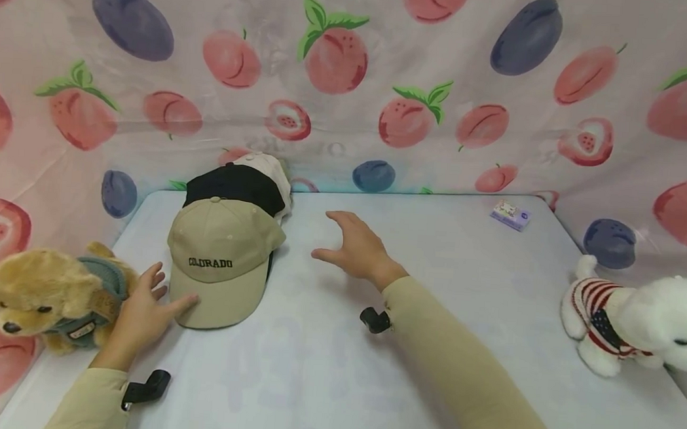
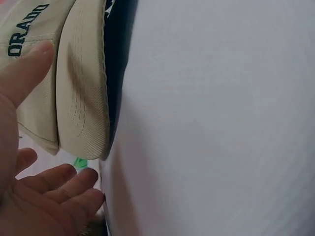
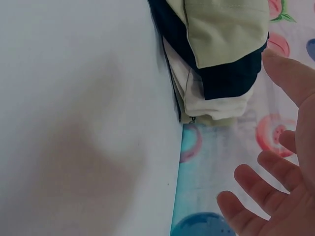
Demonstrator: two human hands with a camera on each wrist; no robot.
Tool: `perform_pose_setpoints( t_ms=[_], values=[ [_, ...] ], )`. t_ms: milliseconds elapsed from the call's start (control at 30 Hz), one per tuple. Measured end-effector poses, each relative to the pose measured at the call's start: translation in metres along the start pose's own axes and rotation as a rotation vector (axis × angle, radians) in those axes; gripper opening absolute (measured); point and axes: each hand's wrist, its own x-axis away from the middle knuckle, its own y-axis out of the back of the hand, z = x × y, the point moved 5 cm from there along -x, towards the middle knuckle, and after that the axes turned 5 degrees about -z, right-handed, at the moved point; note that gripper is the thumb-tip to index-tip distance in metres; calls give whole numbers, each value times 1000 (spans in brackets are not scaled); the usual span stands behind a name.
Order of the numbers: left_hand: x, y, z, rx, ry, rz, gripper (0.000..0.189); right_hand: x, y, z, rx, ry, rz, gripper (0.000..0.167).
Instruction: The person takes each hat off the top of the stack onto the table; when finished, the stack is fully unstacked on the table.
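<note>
A stack of baseball caps stands at the back left of the white table. In front is a khaki cap (image 1: 223, 253) lettered COLORADO, its brim toward me. Behind it show a dark cap (image 1: 233, 187) and a cream cap (image 1: 269, 169). My left hand (image 1: 147, 311) is at the left of the khaki cap, fingers spread, thumb overlapping the brim in the head view. In the left wrist view the brim (image 2: 81, 93) lies between thumb and fingers. My right hand (image 1: 359, 248) hovers right of the stack, thumb and fingers apart, holding nothing.
A tan plush dog (image 1: 49, 288) in a blue-green outfit sits at the left, beside my left hand. A white plush dog (image 1: 626, 324) in a striped outfit is at the right edge. A small purple box (image 1: 511, 215) lies at the back right. Fruit-patterned cloth (image 1: 337, 122) surrounds the table.
</note>
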Motion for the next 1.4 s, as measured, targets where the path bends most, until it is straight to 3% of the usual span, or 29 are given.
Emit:
perform_pose_setpoints(
  t_ms=[333,733,1100,1400],
  values=[
    [1,-4,-4,1,-52,32,111,-15,-21,25,-10,24,81,83],
    [-3,-6,-1,18,-63,63,108,-36,-44,61,-110,126,151,81],
    [-5,-9,0,13,-54,84,110,-49,-57,76,-190,134,237,88],
    [-4,-9,-1,56,-43,91,113,-47,-53,81,-202,171,168,82]
  ],
)
